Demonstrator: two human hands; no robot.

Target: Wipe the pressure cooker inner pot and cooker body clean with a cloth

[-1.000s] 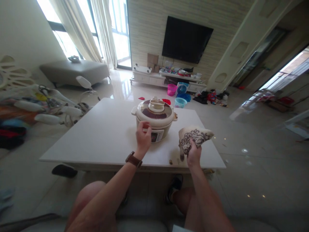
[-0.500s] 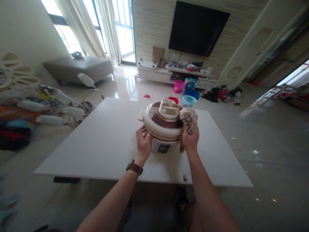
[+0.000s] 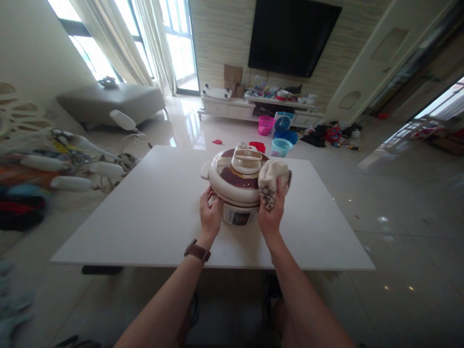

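Note:
A cream and brown electric pressure cooker [image 3: 232, 192] stands upright on the white table [image 3: 152, 208], its lid on and its control panel facing me. My left hand [image 3: 210, 215] grips the lower left side of the cooker, fingers curled below the lid's rim and partly hidden. In my right hand [image 3: 271, 217] is a bunched cream cloth [image 3: 272, 175] with a dark pattern, pressed against the right side of the lid. The cloth covers that side of the rim.
A lamp with several white shades [image 3: 107, 168] stands left of the table. Beyond the far edge are a pink basket [image 3: 266, 125], a light blue basket [image 3: 281, 147] and a low white cabinet [image 3: 224, 109]. A grey bench [image 3: 116, 104] is by the window.
My right hand has shifted left with the cloth, which now spreads over more of the lid's right side. The cooker appears slightly further left, while my left hand stays on it.

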